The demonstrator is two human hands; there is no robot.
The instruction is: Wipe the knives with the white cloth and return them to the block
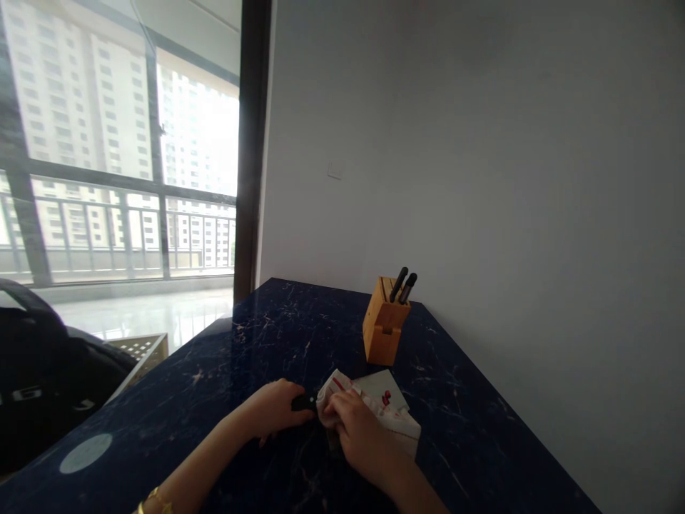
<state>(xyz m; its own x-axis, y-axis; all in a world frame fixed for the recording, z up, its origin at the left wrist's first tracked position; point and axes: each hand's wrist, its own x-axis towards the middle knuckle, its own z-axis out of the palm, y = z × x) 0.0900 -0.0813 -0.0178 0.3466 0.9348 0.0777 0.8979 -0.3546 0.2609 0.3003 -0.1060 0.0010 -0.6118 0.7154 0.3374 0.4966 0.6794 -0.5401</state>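
My left hand [281, 405] is closed round the black handle [304, 402] of a knife, just above the dark table. The knife's blade is hidden by a white cloth [330, 391] with red marks. My right hand [356, 427] pinches this cloth around the knife, close to the handle. More of the cloth trails off to the right, under and beyond my right hand. Behind it lies a flat pale sheet or board [382, 385] with a red cherry-like print; where cloth ends and sheet begins is hard to make out.
A wooden knife block [382, 332] with two black-handled knives stands beyond my hands. The dark blue marbled table [300, 321] meets a grey wall at the right. A black bag [48, 371] is at the left, near a round pale spot [85, 453] on the table.
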